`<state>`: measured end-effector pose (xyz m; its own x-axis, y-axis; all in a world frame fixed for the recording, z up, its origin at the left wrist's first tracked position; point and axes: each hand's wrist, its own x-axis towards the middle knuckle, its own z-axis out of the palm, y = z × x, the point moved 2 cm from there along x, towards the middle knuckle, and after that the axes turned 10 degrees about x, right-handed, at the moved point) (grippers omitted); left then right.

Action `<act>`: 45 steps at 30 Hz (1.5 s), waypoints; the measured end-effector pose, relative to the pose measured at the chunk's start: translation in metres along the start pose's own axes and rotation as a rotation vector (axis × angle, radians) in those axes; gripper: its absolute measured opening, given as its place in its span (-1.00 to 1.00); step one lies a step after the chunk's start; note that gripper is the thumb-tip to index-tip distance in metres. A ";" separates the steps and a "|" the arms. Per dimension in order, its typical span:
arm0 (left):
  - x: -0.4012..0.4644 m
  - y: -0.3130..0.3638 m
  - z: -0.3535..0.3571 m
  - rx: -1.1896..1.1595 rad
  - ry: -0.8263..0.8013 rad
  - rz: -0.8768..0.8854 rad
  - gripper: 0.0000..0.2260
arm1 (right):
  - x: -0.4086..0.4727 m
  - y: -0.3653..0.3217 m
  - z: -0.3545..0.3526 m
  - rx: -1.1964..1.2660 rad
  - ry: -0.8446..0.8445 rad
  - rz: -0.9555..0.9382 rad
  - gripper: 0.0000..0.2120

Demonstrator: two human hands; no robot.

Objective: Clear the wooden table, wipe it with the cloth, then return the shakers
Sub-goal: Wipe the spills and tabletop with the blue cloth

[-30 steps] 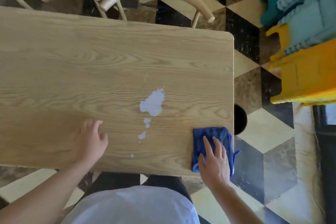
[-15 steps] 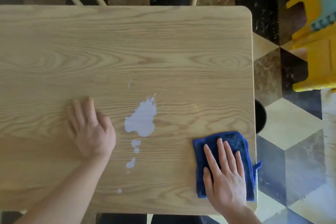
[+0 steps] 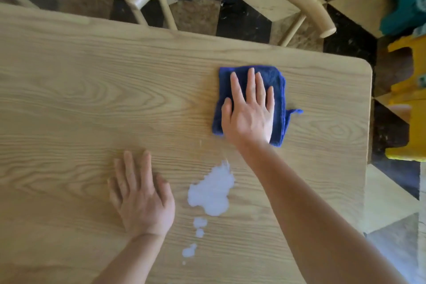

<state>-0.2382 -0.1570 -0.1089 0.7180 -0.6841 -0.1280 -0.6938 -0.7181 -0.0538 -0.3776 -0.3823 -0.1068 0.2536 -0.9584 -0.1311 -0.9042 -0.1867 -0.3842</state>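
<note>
Head view: both hands lie open, right hand [image 3: 250, 110] flat on blue cloth [image 3: 276, 80], left hand [image 3: 143, 198] flat on wooden table [image 3: 69, 99].

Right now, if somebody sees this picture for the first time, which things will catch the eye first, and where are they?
The eye goes first to the blue cloth, pressed flat under the right hand toward the far right of the wooden table. Next comes the white spill, a puddle with small drops trailing toward the near edge, apart from the cloth. The left hand lies flat just left of it.
</note>
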 end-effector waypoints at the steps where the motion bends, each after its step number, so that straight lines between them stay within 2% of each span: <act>1: 0.000 0.000 0.001 0.005 0.005 0.000 -0.46 | 0.026 -0.011 0.001 0.010 0.002 -0.001 -0.44; 5: 0.000 -0.001 0.005 0.021 0.040 0.007 -0.44 | 0.104 -0.054 0.010 0.040 -0.016 0.012 -0.43; 7: 0.001 -0.002 0.005 0.023 0.020 0.014 -0.43 | 0.115 -0.078 0.021 0.014 -0.030 -0.071 -0.44; 12: 0.002 0.001 0.002 0.045 -0.018 0.030 -0.42 | 0.096 -0.118 0.040 -0.031 -0.116 -0.318 -0.45; 16: 0.001 -0.001 -0.001 0.025 -0.029 0.017 -0.41 | 0.053 -0.081 0.028 -0.060 -0.181 -0.478 -0.47; 18: 0.002 -0.001 -0.001 0.017 -0.036 0.013 -0.41 | 0.029 -0.027 0.009 -0.092 -0.132 -0.384 -0.45; 21: 0.003 0.001 -0.002 0.017 -0.044 0.028 -0.41 | -0.011 0.068 -0.035 -0.107 -0.039 -0.046 -0.39; 23: 0.003 -0.002 -0.001 0.013 -0.045 0.029 -0.41 | -0.047 0.113 -0.063 -0.106 -0.039 0.096 -0.35; 26: 0.001 -0.002 -0.001 0.010 -0.038 0.029 -0.41 | -0.078 0.147 -0.091 -0.183 -0.087 0.064 -0.36; 29: 0.003 -0.001 0.000 0.007 -0.029 0.031 -0.41 | -0.051 0.154 -0.087 -0.212 -0.090 0.029 -0.36; 34: 0.002 -0.001 0.002 0.005 -0.030 0.034 -0.41 | -0.029 0.119 -0.055 -0.143 0.036 0.104 -0.36; 40: 0.001 -0.002 0.001 -0.037 -0.060 0.044 -0.40 | -0.017 0.026 -0.010 -0.150 0.053 -0.010 -0.34; 45: 0.002 -0.001 0.002 -0.072 -0.035 0.060 -0.41 | -0.001 -0.063 0.030 -0.064 0.087 -0.075 -0.38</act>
<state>-0.2362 -0.1573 -0.1106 0.6721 -0.7222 -0.1634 -0.7288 -0.6842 0.0266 -0.3108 -0.3632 -0.1102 0.2932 -0.9558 -0.0231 -0.9045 -0.2695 -0.3305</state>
